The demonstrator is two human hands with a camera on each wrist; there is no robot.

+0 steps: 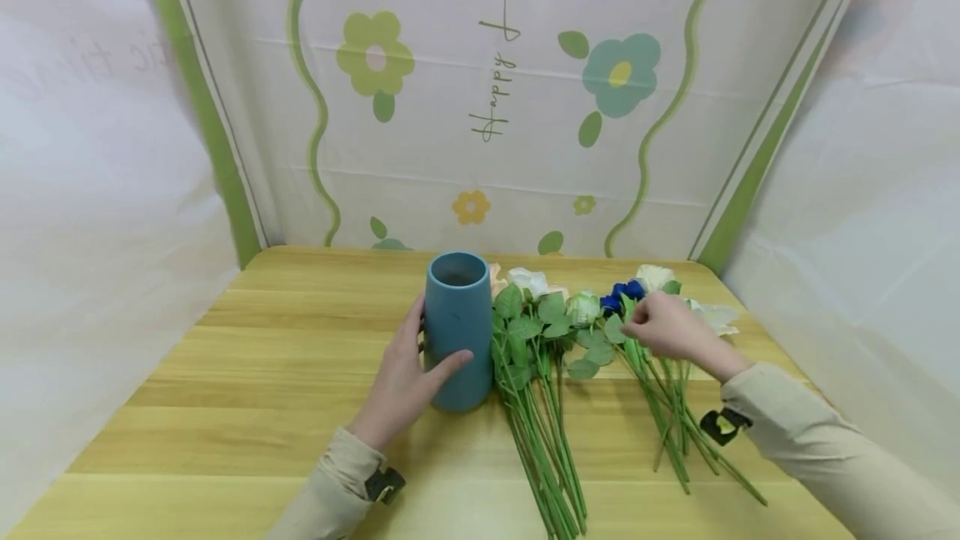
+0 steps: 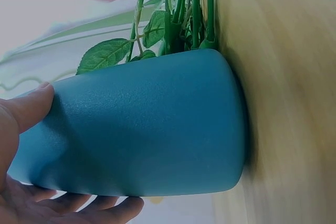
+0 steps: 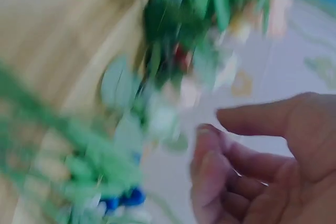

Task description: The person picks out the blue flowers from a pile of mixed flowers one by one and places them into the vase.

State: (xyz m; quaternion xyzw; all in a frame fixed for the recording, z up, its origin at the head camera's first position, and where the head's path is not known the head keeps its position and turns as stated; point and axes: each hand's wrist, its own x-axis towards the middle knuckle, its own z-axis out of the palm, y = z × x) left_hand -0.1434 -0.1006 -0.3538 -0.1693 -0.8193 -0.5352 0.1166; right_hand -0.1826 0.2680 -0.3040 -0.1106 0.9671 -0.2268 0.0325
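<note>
A tall blue vase [image 1: 461,323] stands upright on the wooden table. My left hand [image 1: 399,390] grips it from the left, thumb across the near side and fingers round the far side; the left wrist view shows the vase's lower body [image 2: 152,124] close up. My right hand [image 1: 667,327] is raised over the right-hand bunch of flowers, holding nothing. In the right wrist view its fingers curl loosely, with a gap between thumb and index fingertip. Below it lie blue flowers [image 1: 619,297], a white rose [image 1: 654,277] and green stems [image 1: 663,419].
Beside the vase on its right lies another bunch with long stems [image 1: 542,440], green leaves [image 1: 555,311] and pale blooms, including a greenish-white rose [image 1: 583,307]. A printed floral curtain [image 1: 450,157] closes off the back. White fabric [image 1: 862,232] hangs along both sides.
</note>
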